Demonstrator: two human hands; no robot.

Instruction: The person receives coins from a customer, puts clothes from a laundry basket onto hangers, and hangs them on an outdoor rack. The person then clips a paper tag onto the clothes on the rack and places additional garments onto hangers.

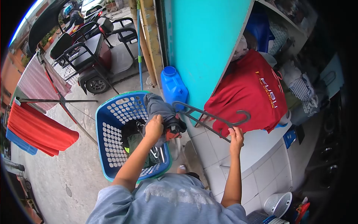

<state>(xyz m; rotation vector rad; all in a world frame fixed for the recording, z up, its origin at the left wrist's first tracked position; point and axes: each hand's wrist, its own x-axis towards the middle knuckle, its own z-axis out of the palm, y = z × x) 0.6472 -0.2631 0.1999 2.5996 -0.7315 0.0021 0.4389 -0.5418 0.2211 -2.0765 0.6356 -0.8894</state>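
My left hand (154,129) grips a dark grey garment (158,106) bunched up over the right rim of a blue laundry basket (101,149). My right hand (236,139) holds a dark plastic clothes hanger (209,113) near its hook end. The hanger's far end reaches to the garment; whether it sits inside the cloth I cannot tell. Dark clothes (137,143) and some hangers lie in the basket, partly hidden behind my left forearm.
A red shirt (248,91) with printed letters is spread to the right. Beside a turquoise panel (205,44) stands a blue jerrycan (173,85). At left, a drying rack holds a red towel (41,127). A parked three-wheeler (93,56) and a person (75,18) are farther off.
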